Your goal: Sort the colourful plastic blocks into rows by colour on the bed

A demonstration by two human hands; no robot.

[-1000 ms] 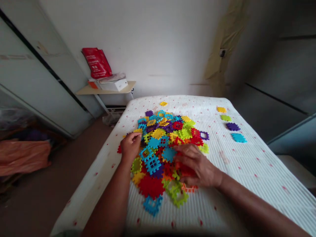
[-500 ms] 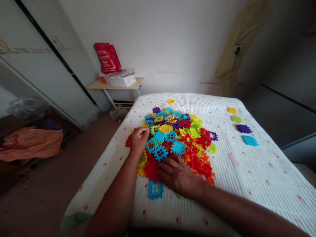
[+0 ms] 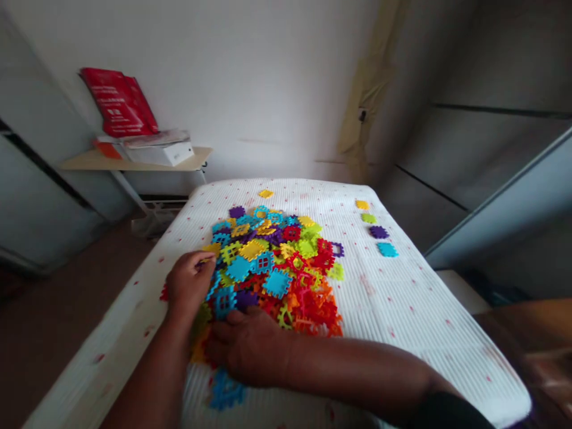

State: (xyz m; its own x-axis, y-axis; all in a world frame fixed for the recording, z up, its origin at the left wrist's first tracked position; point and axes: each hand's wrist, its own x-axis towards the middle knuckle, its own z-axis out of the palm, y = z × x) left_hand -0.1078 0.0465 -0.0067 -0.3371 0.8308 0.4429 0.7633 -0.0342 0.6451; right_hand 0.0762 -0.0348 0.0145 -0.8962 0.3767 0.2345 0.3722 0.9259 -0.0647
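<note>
A heap of colourful plastic interlocking tiles with toothed edges lies on the quilted bed cover (image 3: 370,298). At the heap's left edge is my left hand (image 3: 190,283), thumb and fingertips pressed together; whether a tile is between them I cannot make out. My right hand (image 3: 252,345) lies palm down over the near side of the heap, fingers stretched over the tiles and covering some of them. Just beyond its fingers are a blue window tile (image 3: 224,301) and a purple tile (image 3: 245,300). Nearer to me, another blue window tile (image 3: 227,390) lies partly blurred.
Set apart on the right is a column of single tiles: yellow (image 3: 361,204), green (image 3: 369,218), purple (image 3: 378,232) and blue (image 3: 386,249). A lone yellow tile (image 3: 266,193) lies beyond the heap. A small table (image 3: 89,161) with a red bag (image 3: 118,104) stands back left.
The view has swung to the right. My right hand has shifted left and nearer the blue window tile, and a purple tile now shows beside that tile. My left hand stays pinched at the heap's left edge.
</note>
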